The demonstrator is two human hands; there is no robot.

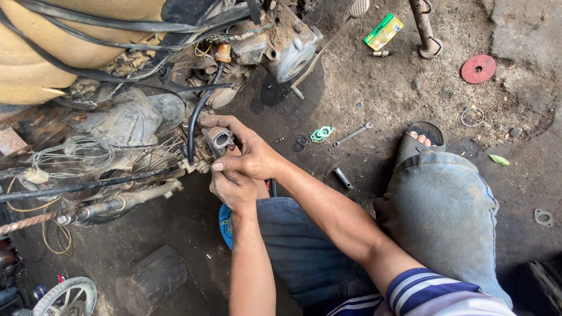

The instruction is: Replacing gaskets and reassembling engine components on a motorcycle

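1. Carburettor point(215, 143) sits beside the motorbike engine point(126, 126), black hose point(196, 120) running up from it.
2. Right hand point(249, 155): grip pinching the carburettor body, thumb and fingers wrapped over it, probably to steady it.
3. Left hand point(233, 187) below, fingers curled against its underside; grip state cannot tell.
4. Spanner point(353, 134), green gasket point(321, 133) and small socket point(343, 178) lie on the dirt floor point(374, 88) within reach.

Both bare forearms reach forward and left from the lower frame, converging. Right hand point(249, 153) on top, palm down, fingers stretched left, thumb tucked along the lower edge. Left hand point(233, 188) directly beneath, touching it, knuckles up, fingers curled under. Knees bent; right foot in an open sandal.
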